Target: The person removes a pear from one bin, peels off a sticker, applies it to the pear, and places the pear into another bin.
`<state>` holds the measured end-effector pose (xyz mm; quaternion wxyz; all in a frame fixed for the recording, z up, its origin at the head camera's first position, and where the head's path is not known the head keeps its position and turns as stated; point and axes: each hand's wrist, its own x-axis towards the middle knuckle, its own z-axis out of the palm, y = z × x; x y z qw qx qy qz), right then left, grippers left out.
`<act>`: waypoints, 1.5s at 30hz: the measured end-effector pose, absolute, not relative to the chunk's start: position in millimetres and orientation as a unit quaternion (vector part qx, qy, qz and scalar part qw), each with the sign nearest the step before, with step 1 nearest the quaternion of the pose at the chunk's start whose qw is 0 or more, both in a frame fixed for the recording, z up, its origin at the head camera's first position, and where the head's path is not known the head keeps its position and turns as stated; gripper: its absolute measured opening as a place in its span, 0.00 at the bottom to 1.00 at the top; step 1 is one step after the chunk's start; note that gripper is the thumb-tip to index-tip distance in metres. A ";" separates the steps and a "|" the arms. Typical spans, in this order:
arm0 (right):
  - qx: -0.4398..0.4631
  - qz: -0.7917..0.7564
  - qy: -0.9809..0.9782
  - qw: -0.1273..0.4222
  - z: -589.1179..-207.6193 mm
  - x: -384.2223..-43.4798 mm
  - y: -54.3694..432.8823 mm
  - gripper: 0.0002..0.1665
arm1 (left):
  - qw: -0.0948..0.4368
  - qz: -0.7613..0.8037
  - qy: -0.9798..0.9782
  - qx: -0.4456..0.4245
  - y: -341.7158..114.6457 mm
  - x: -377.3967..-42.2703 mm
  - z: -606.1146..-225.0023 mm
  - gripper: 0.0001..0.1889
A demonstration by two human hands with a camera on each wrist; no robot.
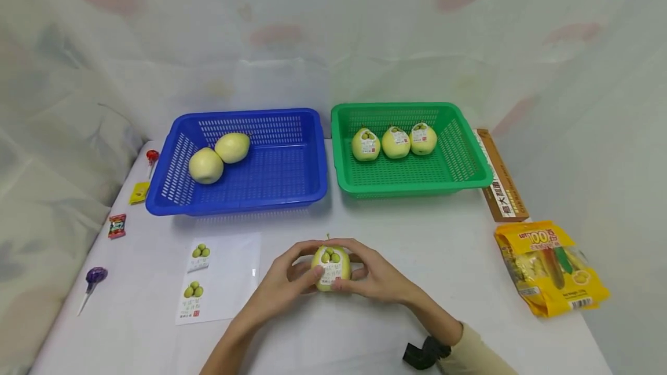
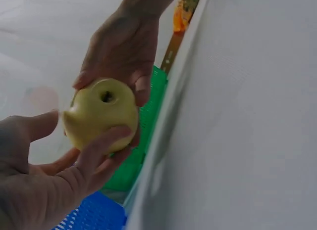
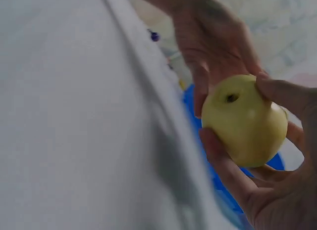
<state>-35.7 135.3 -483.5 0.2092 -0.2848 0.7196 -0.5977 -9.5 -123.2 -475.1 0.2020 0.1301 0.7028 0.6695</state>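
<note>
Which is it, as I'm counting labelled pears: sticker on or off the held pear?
On: the head view shows the printed sticker against the pear, between the left hand and right hand.

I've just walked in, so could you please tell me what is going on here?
A person's left grip and right grip hold a pear between them, with a sticker on it. Three stickered pears sit in the green basket, and two pears with no sticker showing lie in the blue basket. A sheet bearing two more stickers lies on the table, to the person's left.
</note>
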 end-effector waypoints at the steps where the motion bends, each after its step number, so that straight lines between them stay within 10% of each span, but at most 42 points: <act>1: -0.283 -0.611 0.706 0.221 -475.7 -39.1 137.9 0.42 | 0.205 0.690 0.683 0.128 -122.9 -9.7 -471.4 0.26; 11: -0.307 -0.561 0.750 0.168 -378.3 -156.2 197.3 0.42 | 0.173 0.651 0.711 0.201 -116.0 -27.9 -448.9 0.24; 19: -0.198 -0.471 0.789 0.340 -373.0 -255.8 227.0 0.38 | 0.194 0.554 0.779 0.221 -107.2 -36.8 -460.9 0.28; 29: -0.190 -0.408 0.776 0.441 -397.6 -272.4 212.3 0.43 | 0.202 0.540 0.781 0.238 -112.8 -34.3 -476.0 0.30; 45: -0.188 -0.415 0.765 0.454 -403.2 -271.1 215.1 0.45 | 0.228 0.486 0.796 0.280 -143.5 -30.8 -469.2 0.28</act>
